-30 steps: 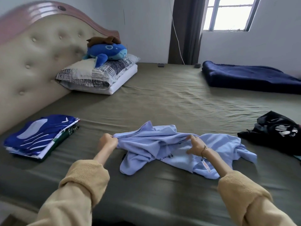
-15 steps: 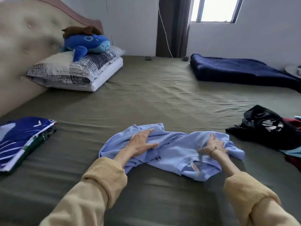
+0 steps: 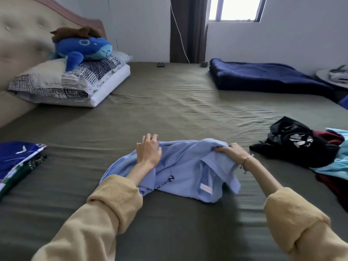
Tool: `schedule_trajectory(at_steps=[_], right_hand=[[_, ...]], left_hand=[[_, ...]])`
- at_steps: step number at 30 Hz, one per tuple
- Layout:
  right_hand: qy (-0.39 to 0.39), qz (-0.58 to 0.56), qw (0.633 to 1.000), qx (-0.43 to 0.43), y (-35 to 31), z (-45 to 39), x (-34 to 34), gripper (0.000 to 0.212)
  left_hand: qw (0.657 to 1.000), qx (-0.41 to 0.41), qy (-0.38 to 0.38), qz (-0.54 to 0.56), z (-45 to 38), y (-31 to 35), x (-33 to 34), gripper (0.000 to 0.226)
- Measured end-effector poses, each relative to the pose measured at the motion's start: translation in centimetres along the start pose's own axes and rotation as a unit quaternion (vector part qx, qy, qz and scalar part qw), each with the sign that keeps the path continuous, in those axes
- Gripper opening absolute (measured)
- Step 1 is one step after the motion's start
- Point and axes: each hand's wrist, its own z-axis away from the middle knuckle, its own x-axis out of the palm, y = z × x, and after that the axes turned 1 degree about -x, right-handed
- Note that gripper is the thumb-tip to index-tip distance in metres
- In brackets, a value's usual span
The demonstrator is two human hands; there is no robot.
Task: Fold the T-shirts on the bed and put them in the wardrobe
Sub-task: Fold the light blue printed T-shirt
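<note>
While both hands (image 3: pixel 148 151) (image 3: pixel 230 150) grip its far edge, the blue T-shirt (image 3: pixel 180 172) lies crumpled, stretched left-right.

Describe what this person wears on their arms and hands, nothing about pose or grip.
Both arms wear loose, mustard-yellow knit sleeves, pushed up to bunch below the elbows: the left sleeve and the right sleeve. The forearms below them are bare. The left hand wears nothing visible. The right hand has a thin gold-toned bracelet at its wrist.
</note>
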Motion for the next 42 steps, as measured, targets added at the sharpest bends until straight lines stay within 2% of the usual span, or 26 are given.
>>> schedule_trajectory(at_steps=[2, 3, 4, 5, 6, 7, 8, 9, 12, 13, 16, 17, 20, 23, 25, 28, 30, 33, 36, 38, 39, 40, 42], right_hand=[[-0.038, -0.087, 0.995, 0.028, -1.9, 0.2, -0.2, 0.039], [-0.045, -0.111, 0.992, 0.029, -2.8, 0.2, -0.1, 0.039], [-0.046, -0.143, 0.988, 0.024, -3.6, 0.1, 0.1, 0.038], [-0.047, -0.182, 0.982, 0.021, -4.5, 0.2, 0.4, 0.035], [-0.052, -0.225, 0.973, 0.024, -5.1, 0.2, 0.7, 0.031], [-0.062, -0.258, 0.964, 0.028, -5.8, 0.5, 1.0, 0.025], [-0.08, -0.274, 0.958, 0.026, -6.1, 0.5, 1.2, 0.017], [-0.103, -0.279, 0.954, 0.019, -6.4, 0.9, 1.5, 0.012], [-0.145, -0.293, 0.945, -0.027, -6.1, 1.5, 2.0, 0.011], [-0.142, -0.293, 0.945, -0.041, -6.0, 1.9, 1.9, 0.006], [-0.112, -0.272, 0.954, -0.057, -4.5, 1.9, 2.0, 0.045], [-0.118, -0.237, 0.963, -0.055, -3.8, 2.1, 2.3, 0.051], [-0.203, -0.109, 0.971, -0.063, -2.0, 2.7, 4.8, 0.059], [-0.231, -0.097, 0.962, -0.108, -2.3, 3.0, 8.7, 0.049], [-0.182, -0.059, 0.971, -0.14, -3.4, 2.7, 11.4, 0.032], [-0.101, 0.074, 0.973, -0.192, -5.5, 2.2, 14.1, 0.021], [-0.084, 0.056, 0.972, -0.212, -7.2, 2.3, 15.4, 0.005], [-0.064, -0.026, 0.973, -0.222, -9.2, 2.6, 15.8, 0.017], [-0.046, -0.051, 0.966, -0.249, -11.4, 2.6, 15.9, 0.033], [-0.05, -0.043, 0.965, -0.255, -12.7, 2.6, 16.4, 0.029], [-0.048, -0.03, 0.965, -0.257, -13.3, 2.5, 16.7, 0.021], [-0.042, -0.019, 0.966, -0.256, -13.8, 2.6, 16.9, 0.012], [-0.024, -0.029, 0.965, -0.259, -14.9, 2.6, 17.3, 0.009]], left_hand=[[0.99, 0.055, -0.036, 0.127, 1.0, 1.5, -0.5, 0.031], [0.963, 0.066, -0.098, 0.242, 1.8, 2.5, -0.9, 0.03], [0.914, 0.069, -0.185, 0.353, 2.7, 3.7, -1.4, 0.034], [0.869, 0.072, -0.257, 0.416, 3.6, 4.8, -1.6, 0.042], [0.849, 0.074, -0.301, 0.428, 4.2, 5.7, -1.7, 0.056], [0.849, 0.063, -0.319, 0.416, 4.7, 6.6, -1.5, 0.072], [0.857, 0.043, -0.315, 0.405, 4.9, 7.2, -1.2, 0.081], [0.866, 0.007, -0.298, 0.4, 5.0, 7.6, -1.0, 0.076], [0.87, -0.08, -0.237, 0.424, 4.2, 7.5, -1.3, 0.013], [0.86, -0.095, -0.221, 0.45, 3.9, 7.3, -1.9, 0.004], [0.77, -0.159, -0.194, 0.586, 2.6, 5.8, -4.6, 0.001], [0.755, -0.173, -0.179, 0.606, 2.0, 5.1, -5.6, 0.008], [0.715, -0.231, -0.114, 0.65, 0.1, 1.8, -7.7, 0.016], [0.682, -0.29, -0.072, 0.668, -0.8, -2.1, -8.5, 0.009], [0.692, -0.315, -0.051, 0.648, -0.8, -5.0, -8.7, 0.008], [0.695, -0.347, -0.001, 0.63, 0.0, -8.6, -9.2, 0.008], [0.685, -0.375, 0.017, 0.625, 0.7, -11.0, -9.6, 0.01], [0.684, -0.389, -0.031, 0.617, 2.0, -13.0, -9.5, 0.022], [0.676, -0.457, -0.065, 0.574, 2.9, -13.7, -8.4, 0.025], [0.709, -0.448, -0.077, 0.539, 2.9, -13.4, -7.6, 0.017], [0.742, -0.429, -0.081, 0.509, 2.8, -13.0, -7.1, 0.011], [0.784, -0.409, -0.089, 0.458, 2.7, -12.6, -6.8, 0.022], [0.875, -0.362, -0.104, 0.305, 2.8, -11.9, -6.9, 0.069]])
